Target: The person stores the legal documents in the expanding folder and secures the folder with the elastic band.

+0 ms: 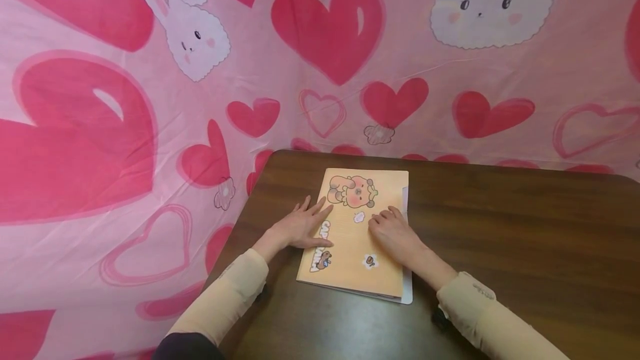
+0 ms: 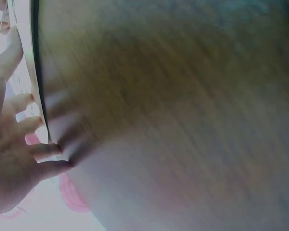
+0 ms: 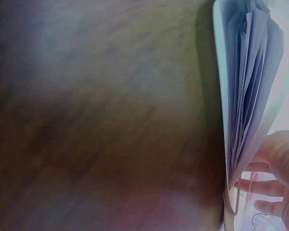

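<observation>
A tan cartoon folder [image 1: 350,238] with a capybara picture and stickers on its cover lies on the dark wooden table. My left hand [image 1: 302,226] rests spread over its left edge, thumb on the cover and fingers apart. In the left wrist view the fingertips of the left hand [image 2: 19,154] reach past that edge toward the table. My right hand [image 1: 397,238] touches the right part of the cover, fingers bent and thumb hidden from above. From the right wrist, several inner sheets [image 3: 248,82] fan out between the covers, beside the fingers of the right hand [image 3: 279,168].
The wooden table [image 1: 510,238] extends to the right of the folder. A pink cloth [image 1: 320,110] printed with hearts and rabbits hangs behind the table and along its left side. A white back sheet [image 1: 407,290] sticks out along the folder's right side.
</observation>
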